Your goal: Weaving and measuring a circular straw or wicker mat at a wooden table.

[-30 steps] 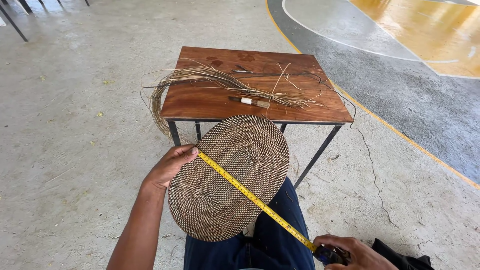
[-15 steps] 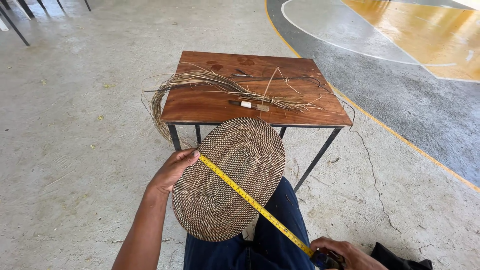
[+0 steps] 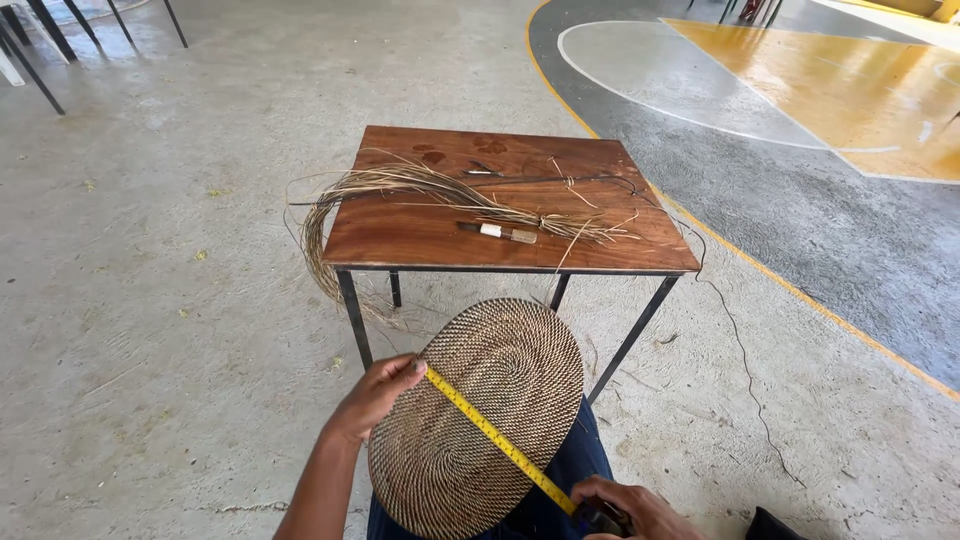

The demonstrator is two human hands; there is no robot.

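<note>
An oval woven mat (image 3: pixel 500 385) of dark and light fibre rests on my lap, tilted up toward the table. A yellow tape measure (image 3: pixel 490 435) runs slantwise across it. My left hand (image 3: pixel 375 397) pins the tape's end against the mat's left edge. At the bottom edge of the view, my right hand (image 3: pixel 630 507) holds the dark tape case at the mat's lower right, partly cut off.
A small wooden table (image 3: pixel 420 235) on black metal legs stands just ahead, bearing a bundle of dry straw fibres (image 3: pixel 430 190) that droops off its left side, and a small knife-like tool (image 3: pixel 500 232). Concrete floor lies all around; chair legs (image 3: pixel 40 35) stand far left; painted court lines lie right.
The mat, tape and both hands sit lower in the view than before, and the table appears lower too. My right hand is more cut off at the bottom edge.
</note>
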